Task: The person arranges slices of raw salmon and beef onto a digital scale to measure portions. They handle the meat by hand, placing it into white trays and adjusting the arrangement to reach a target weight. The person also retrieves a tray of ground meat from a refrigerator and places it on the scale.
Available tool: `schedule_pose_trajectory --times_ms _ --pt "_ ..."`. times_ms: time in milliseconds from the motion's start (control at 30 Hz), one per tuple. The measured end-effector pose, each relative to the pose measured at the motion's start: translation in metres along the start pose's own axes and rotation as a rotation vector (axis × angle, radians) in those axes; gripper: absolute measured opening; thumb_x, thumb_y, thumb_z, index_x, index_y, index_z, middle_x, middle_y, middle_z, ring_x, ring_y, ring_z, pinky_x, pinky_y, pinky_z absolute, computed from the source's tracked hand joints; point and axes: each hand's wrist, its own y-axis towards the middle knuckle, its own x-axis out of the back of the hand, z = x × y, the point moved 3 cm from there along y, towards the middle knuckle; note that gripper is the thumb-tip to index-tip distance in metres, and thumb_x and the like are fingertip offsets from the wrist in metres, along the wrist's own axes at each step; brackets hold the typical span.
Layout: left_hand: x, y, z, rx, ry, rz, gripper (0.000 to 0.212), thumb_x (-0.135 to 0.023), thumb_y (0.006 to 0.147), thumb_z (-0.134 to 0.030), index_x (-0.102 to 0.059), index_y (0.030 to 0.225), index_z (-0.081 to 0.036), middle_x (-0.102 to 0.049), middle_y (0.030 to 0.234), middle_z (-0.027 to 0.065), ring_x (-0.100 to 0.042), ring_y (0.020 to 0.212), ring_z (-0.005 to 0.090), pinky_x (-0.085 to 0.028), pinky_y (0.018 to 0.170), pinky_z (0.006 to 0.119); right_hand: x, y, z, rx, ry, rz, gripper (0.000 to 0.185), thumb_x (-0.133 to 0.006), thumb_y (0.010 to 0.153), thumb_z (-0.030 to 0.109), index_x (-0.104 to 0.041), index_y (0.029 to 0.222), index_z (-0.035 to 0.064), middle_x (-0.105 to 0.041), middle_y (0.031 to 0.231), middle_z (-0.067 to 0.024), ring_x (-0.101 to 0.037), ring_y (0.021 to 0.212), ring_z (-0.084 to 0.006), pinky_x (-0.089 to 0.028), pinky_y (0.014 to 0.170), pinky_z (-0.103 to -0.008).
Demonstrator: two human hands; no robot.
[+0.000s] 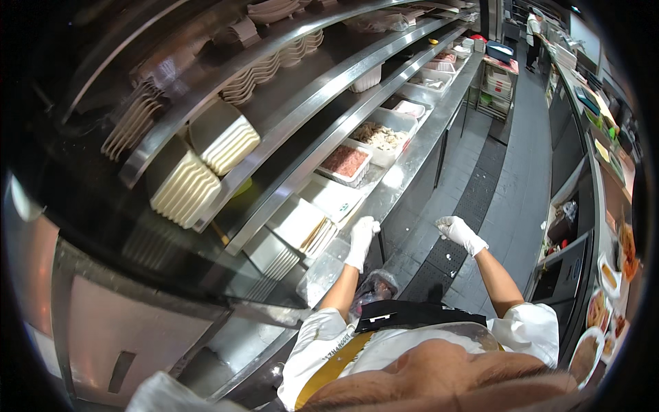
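White gloves cover both of my hands. My left hand (362,238), fingers curled, is raised beside the edge of the steel counter (394,177); whether its fingers hold anything is hard to tell. Over the dark floor mat (471,195) is my right hand (459,233), also with curled fingers and no object visible in it. On the counter near my left hand lie stacked white trays (337,198). Behind them stand a white basket of minced meat (346,160) and a plastic tub of pale food pieces (383,136). A clear plastic bag (378,288) is below my left forearm.
Steel shelves (304,103) with stacked white dishes (185,190) rise at the left. A rack (497,87) stands at the counter's far end. Along the right runs another counter (592,149) bearing food plates. A person (534,38) in white stands far down the aisle.
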Motion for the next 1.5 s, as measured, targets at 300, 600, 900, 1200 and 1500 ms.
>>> schedule_pose_trajectory --times_ms 300,600,900,1200,1500 --pt "0.032 0.177 0.015 0.042 0.083 -0.537 0.024 -0.049 0.087 -0.007 -0.058 0.107 0.002 -0.063 0.095 0.0101 -0.058 0.082 0.0162 -0.046 0.076 0.025 0.009 0.218 0.000 0.024 0.533 0.379 0.024 -0.055 0.088 0.010 -0.058 0.108 -0.0008 -0.063 0.082 -0.0063 -0.060 0.068 -0.0131 -0.049 0.059 -0.0259" --pt "0.106 0.270 0.039 0.150 0.731 -0.639 0.022 -0.053 0.081 -0.018 -0.063 0.090 0.000 -0.064 0.088 0.0180 -0.061 0.080 0.0283 -0.046 0.070 0.036 -0.083 0.377 0.024 -0.230 0.880 0.490 0.023 -0.046 0.089 0.009 -0.047 0.111 0.0012 -0.058 0.099 -0.0120 -0.062 0.084 -0.0275 -0.054 0.076 -0.0398" --pt "0.133 0.333 0.037 0.366 0.756 -0.480 0.020 -0.055 0.077 -0.013 -0.062 0.089 0.002 -0.063 0.083 0.0143 -0.060 0.075 0.0240 -0.046 0.064 0.035 -0.109 0.416 0.050 -0.609 1.037 0.185 0.028 -0.052 0.077 0.005 -0.051 0.104 0.0075 -0.054 0.096 -0.0101 -0.056 0.085 -0.0243 -0.054 0.068 -0.0413" --pt "0.136 0.307 0.030 0.465 0.703 -0.451 0.020 -0.056 0.073 -0.008 -0.062 0.089 0.003 -0.063 0.079 0.0105 -0.059 0.071 0.0197 -0.045 0.059 0.033 -0.147 0.429 0.019 -0.599 1.036 0.238 0.026 -0.046 0.083 0.003 -0.051 0.108 0.0070 -0.055 0.099 -0.0093 -0.058 0.086 -0.0234 -0.053 0.068 -0.0402" --pt "0.089 0.228 -0.006 0.470 0.415 -0.589 0.021 -0.058 0.069 -0.004 -0.062 0.088 0.004 -0.062 0.075 0.0068 -0.058 0.066 0.0153 -0.045 0.053 0.031 -0.079 0.379 0.055 -0.539 0.831 0.409 0.016 -0.051 0.082 0.003 -0.053 0.098 0.0048 -0.057 0.095 -0.0077 -0.057 0.078 -0.0212 -0.052 0.062 -0.0356"
